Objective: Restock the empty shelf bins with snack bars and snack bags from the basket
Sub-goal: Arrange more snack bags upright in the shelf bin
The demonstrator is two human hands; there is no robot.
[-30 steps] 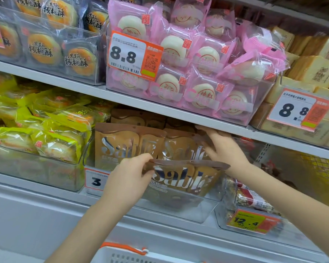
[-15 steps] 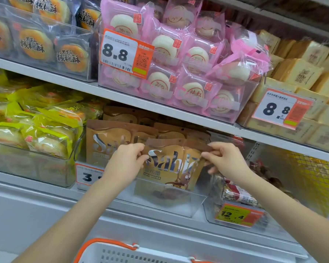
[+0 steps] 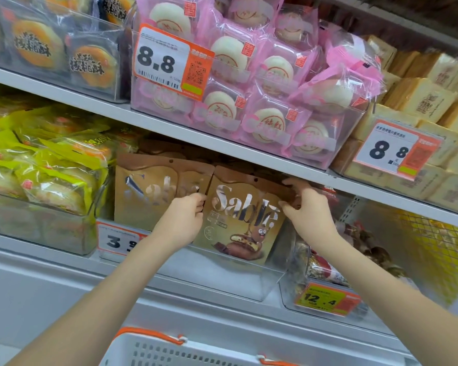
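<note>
A gold and brown "Sable" snack bag (image 3: 238, 217) stands upright at the front of a clear shelf bin (image 3: 222, 276) on the lower shelf. My left hand (image 3: 183, 220) pinches its left edge. My right hand (image 3: 304, 207) grips its brown top right corner. A second Sable bag (image 3: 148, 191) stands beside it on the left, and more brown bags show behind. The white basket (image 3: 169, 350) with orange handles sits at the bottom edge; its contents are hidden.
Yellow-green pastry packs (image 3: 50, 175) fill the bin to the left. Pink bun packs (image 3: 262, 83) sit in the bin on the shelf above, beside round cakes (image 3: 50, 48) and tan boxes (image 3: 421, 101). A bin with a 12.4 price tag (image 3: 325, 299) lies to the right.
The front Sable bag went from lying tilted across the bin to standing upright. Both hands rose with it, and my right hand shifted to its top corner.
</note>
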